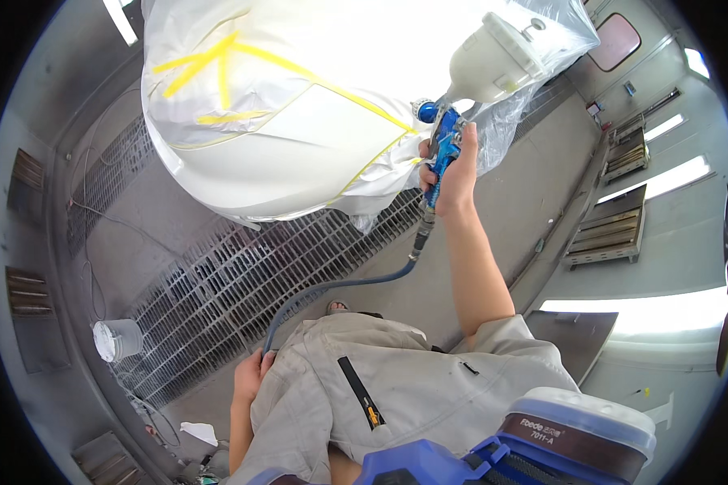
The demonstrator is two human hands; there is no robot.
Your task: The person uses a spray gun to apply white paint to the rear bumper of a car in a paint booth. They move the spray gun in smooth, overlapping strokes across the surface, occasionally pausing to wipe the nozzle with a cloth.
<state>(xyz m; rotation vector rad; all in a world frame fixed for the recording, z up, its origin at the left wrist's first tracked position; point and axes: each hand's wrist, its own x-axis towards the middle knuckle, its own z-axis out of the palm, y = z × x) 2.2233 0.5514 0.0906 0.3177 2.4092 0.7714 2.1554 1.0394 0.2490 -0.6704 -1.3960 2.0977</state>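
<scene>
Right hand (pixel 455 174) clamped on spray gun (pixel 443 145) — beside panel edge (pixel 380 162), left hand (pixel 251 376) gripping hose (pixel 332 287).

Hidden or cut off: left hand (pixel 251 376) fingers behind the trouser hip; masked white panel (pixel 283 121) beyond the right hand (pixel 453 174), cropped at top edge.

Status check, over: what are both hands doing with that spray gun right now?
Right hand gripping blue spray gun, aimed at masked white panel. Left hand holding air hose at hip. Nothing between gun and panel.
</scene>
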